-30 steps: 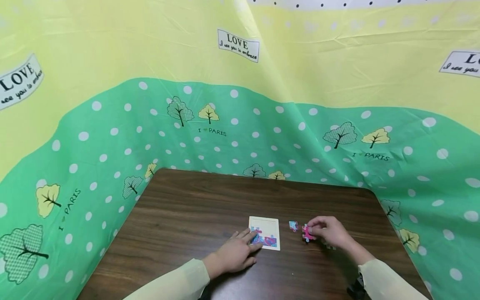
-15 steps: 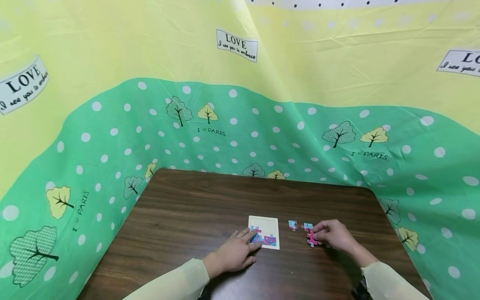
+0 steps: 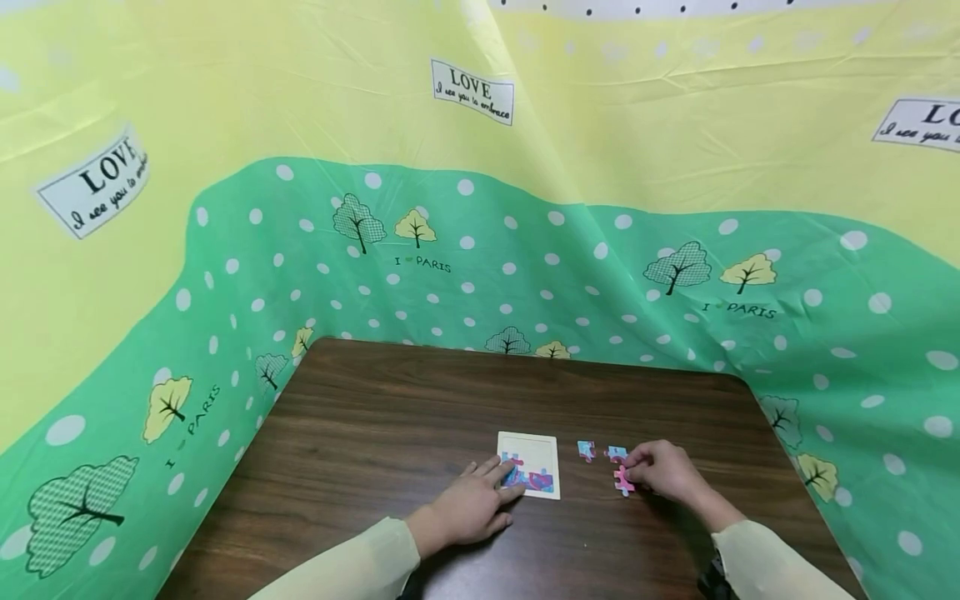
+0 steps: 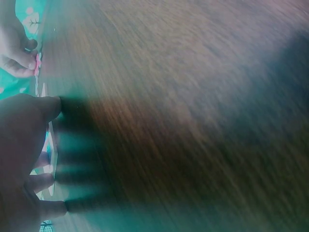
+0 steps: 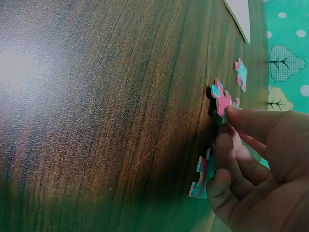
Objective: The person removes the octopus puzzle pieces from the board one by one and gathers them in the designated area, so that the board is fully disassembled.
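My right hand (image 3: pixel 663 473) pinches a pink jigsaw piece (image 3: pixel 623 482) between thumb and fingers; the right wrist view shows that piece (image 5: pixel 222 99) tilted off the tabletop. Spread over the lower left of a pale puzzle tray (image 3: pixel 542 446), my left hand (image 3: pixel 468 507) lies with its fingers straight. Blue and purple pieces (image 3: pixel 540 482) fill part of the tray's lower side. Two loose pieces lie between tray and right hand: a blue and pink one (image 3: pixel 586 450) and a blue one (image 3: pixel 617 453). Below the right fingers, another piece (image 5: pixel 198 179) is partly covered.
Everything lies on a dark wood-grain table (image 3: pixel 405 400). A green and yellow printed curtain (image 3: pixel 420 292) hangs around its far and side edges. In the left wrist view, the wood surface (image 4: pixel 193 96) is blurred.
My right hand has shifted slightly right and toward me with the pink piece, uncovering the blue piece behind it. The left hand has stayed on the tray.
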`<state>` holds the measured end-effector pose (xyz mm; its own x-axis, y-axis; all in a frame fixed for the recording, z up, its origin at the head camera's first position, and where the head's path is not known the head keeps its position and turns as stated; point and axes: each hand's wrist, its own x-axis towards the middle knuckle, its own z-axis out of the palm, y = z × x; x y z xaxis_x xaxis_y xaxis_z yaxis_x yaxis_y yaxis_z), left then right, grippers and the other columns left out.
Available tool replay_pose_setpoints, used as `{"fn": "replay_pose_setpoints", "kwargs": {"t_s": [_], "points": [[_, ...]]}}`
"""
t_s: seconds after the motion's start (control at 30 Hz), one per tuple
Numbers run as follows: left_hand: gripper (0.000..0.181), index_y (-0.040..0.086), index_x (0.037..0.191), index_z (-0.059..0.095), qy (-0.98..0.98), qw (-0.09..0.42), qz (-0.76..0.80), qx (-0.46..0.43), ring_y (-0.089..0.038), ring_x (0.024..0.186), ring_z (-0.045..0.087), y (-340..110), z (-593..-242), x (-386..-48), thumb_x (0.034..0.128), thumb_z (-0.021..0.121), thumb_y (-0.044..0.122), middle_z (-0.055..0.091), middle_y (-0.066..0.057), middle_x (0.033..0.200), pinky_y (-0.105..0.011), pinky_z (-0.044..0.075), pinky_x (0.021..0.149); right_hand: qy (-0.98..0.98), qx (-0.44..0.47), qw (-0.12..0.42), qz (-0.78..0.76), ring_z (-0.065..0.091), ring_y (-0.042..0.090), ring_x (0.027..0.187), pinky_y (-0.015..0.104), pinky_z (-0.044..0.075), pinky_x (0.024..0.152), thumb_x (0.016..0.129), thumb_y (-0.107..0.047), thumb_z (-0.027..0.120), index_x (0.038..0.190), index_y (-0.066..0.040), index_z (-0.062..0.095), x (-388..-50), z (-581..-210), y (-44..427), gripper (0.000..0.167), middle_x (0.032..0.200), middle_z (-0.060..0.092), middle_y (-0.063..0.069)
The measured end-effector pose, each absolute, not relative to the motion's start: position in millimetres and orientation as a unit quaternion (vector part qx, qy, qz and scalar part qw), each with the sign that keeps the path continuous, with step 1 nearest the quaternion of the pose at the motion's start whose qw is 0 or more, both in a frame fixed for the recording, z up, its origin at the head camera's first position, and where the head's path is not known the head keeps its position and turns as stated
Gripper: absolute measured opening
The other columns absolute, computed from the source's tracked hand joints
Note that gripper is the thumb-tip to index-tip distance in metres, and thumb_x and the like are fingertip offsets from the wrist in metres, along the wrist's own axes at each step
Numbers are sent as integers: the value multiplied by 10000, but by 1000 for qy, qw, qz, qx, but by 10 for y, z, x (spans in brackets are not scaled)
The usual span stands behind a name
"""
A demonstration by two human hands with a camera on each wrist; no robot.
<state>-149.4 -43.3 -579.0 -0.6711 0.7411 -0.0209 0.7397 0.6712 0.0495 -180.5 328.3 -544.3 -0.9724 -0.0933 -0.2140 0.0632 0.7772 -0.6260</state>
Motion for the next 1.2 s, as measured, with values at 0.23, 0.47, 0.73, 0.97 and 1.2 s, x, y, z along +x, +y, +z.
{"fn": "replay_pose_setpoints", "kwargs": {"t_s": [0.23, 0.47, 0.73, 0.97, 1.2], "points": [[564, 336, 1552, 463, 914, 20, 17, 405, -333, 1505, 376, -431, -5821, -1484, 1023, 554, 508, 367, -90, 1651, -589, 451, 1103, 948, -3, 109, -298, 569, 163, 674, 321, 491, 556, 880, -110, 782, 890, -62, 757, -1804, -5443, 3252, 55, 769, 663, 0], [571, 333, 1551, 465, 914, 22, 22, 405, -335, 1501, 383, -421, -5814, -1484, 1018, 559, 512, 363, -85, 1653, -589, 450, 1104, 957, -19, 91, -277, 559, 141, 691, 311, 470, 614, 839, -68, 790, 828, -91, 749, -1779, -5430, 3226, 48, 754, 680, -18], [576, 337, 1552, 463, 914, 25, 17, 405, -325, 1497, 391, -426, -5795, -1512, 1015, 556, 524, 363, -73, 1655, -580, 445, 1113, 959, -17, 88, -270, 541, 148, 685, 306, 453, 606, 849, -86, 783, 805, -103, 739, -1793, -5435, 3226, 64, 754, 662, -23], [590, 353, 1561, 444, 908, 10, 3, 418, -305, 1485, 413, -468, -5787, -1562, 1015, 539, 556, 367, -71, 1653, -542, 416, 1149, 954, -26, 91, -284, 558, 153, 599, 319, 470, 511, 867, -125, 778, 818, -108, 740, -1852, -5284, 3157, 64, 737, 671, -5], [589, 347, 1562, 444, 908, 19, 24, 419, -324, 1494, 395, -494, -5770, -1536, 1019, 532, 558, 340, -98, 1664, -556, 372, 1180, 953, -59, 83, -284, 565, 135, 629, 310, 472, 558, 872, -163, 802, 823, -124, 750, -1956, -5115, 2926, 82, 757, 685, -19]]}}
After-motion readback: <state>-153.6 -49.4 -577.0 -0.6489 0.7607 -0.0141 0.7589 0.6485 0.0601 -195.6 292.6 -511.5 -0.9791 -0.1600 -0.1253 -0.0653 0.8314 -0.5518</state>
